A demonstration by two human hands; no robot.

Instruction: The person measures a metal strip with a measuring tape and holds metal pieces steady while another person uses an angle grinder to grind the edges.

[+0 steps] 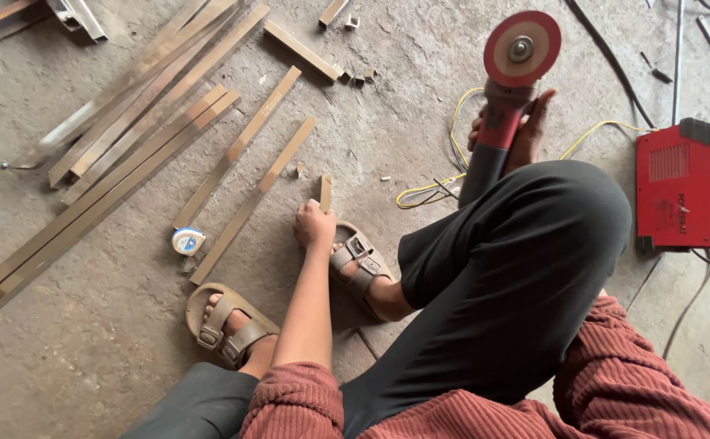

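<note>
While the left hand (314,226) clenched a short steel bar (325,192) at its near end, stiff and light, the right hand (526,130) gripped a heavy angle grinder (508,89) mid-body.

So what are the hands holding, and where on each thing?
Left hand grips a short metal bar at its lower end. Right hand holds the angle grinder by its red body.

A short steel bar (325,193), rusty brown and flat, lies on the concrete floor (87,341), its near end gripped. An angle grinder (505,97) with a red disc, red collar and dark body is held disc up, tilted, above the floor.
</note>
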